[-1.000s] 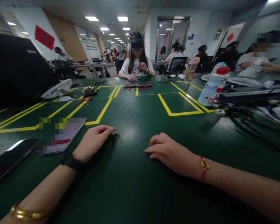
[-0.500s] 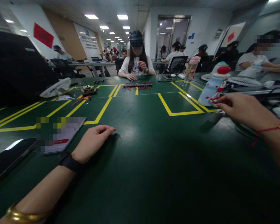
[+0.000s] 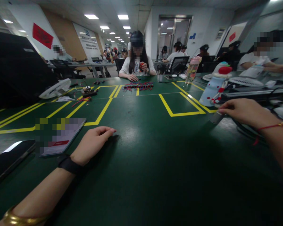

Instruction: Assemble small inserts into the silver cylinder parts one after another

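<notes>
Right hand (image 3: 246, 113): thumb and fingers drawn into a pinch on the upper end of a small grey cylinder (image 3: 216, 118). Half a second earlier, fingertips stood just clear of it; contact apparently made, so handling of the cylinder appears begun.

Cylinder: on green tabletop (image 3: 141, 182), far right, just in front of blue snowman-topped bottle (image 3: 208, 94).

Left hand (image 3: 94, 142): unmoved, resting beside lit-screen device (image 3: 66, 141), fingers loosely curled, thumb near forefinger; nothing visible held, underside hidden.
</notes>
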{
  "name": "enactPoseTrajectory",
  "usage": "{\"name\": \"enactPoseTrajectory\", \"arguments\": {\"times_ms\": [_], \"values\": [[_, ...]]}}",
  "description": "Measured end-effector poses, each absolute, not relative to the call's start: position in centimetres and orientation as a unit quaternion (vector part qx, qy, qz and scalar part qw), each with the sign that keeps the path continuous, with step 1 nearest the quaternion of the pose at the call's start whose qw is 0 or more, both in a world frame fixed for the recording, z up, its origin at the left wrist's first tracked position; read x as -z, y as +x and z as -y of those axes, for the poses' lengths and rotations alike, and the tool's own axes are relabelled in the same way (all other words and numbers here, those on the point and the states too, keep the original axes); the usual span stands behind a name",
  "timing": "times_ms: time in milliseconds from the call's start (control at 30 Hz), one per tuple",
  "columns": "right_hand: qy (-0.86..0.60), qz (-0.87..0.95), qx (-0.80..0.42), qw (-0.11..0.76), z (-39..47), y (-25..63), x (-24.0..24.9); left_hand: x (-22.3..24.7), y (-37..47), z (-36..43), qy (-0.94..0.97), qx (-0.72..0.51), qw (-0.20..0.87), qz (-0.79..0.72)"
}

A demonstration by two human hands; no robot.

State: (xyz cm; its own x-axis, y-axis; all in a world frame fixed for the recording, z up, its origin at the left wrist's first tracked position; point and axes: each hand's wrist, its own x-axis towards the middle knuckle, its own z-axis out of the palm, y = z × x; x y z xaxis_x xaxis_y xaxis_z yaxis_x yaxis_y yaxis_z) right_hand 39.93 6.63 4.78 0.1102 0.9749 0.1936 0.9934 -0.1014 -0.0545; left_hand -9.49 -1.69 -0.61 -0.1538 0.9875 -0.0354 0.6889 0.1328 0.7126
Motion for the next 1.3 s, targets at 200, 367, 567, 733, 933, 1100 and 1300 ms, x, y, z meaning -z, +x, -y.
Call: {"name": "enactPoseTrajectory", "arguments": {"times_ms": [200, 367, 567, 733, 933, 1100, 1300], "values": [[-0.750, 0.654, 0.065, 0.083, -6.6, 40.0, -4.6, 0.7, -9.6, 1.7, 0.599, -0.280, 0.262, -0.703], [-0.750, 0.651, 0.096, 0.065, -6.8, 40.4, -4.6, 1.0, -9.8, 1.5, 0.603, -0.283, 0.258, -0.700], [-0.733, 0.669, 0.116, 0.043, -6.9, 40.9, -4.7, 1.1, -9.9, 1.4, 0.596, -0.273, 0.258, -0.710], [-0.737, 0.664, 0.114, 0.048, -6.9, 40.8, -4.7, 1.1, -9.8, 1.4, 0.600, -0.273, 0.256, -0.707], [-0.763, 0.640, 0.054, 0.071, -7.0, 40.7, -4.6, 1.1, -9.9, 1.4, 0.599, -0.273, 0.262, -0.706], [-0.772, 0.624, 0.032, 0.115, -7.1, 41.2, -4.4, 1.3, -10.0, 1.3, 0.606, -0.276, 0.256, -0.701], [-0.790, 0.599, -0.002, 0.133, -7.0, 41.2, -4.6, 1.3, -10.0, 1.4, 0.603, -0.276, 0.256, -0.704]]}}
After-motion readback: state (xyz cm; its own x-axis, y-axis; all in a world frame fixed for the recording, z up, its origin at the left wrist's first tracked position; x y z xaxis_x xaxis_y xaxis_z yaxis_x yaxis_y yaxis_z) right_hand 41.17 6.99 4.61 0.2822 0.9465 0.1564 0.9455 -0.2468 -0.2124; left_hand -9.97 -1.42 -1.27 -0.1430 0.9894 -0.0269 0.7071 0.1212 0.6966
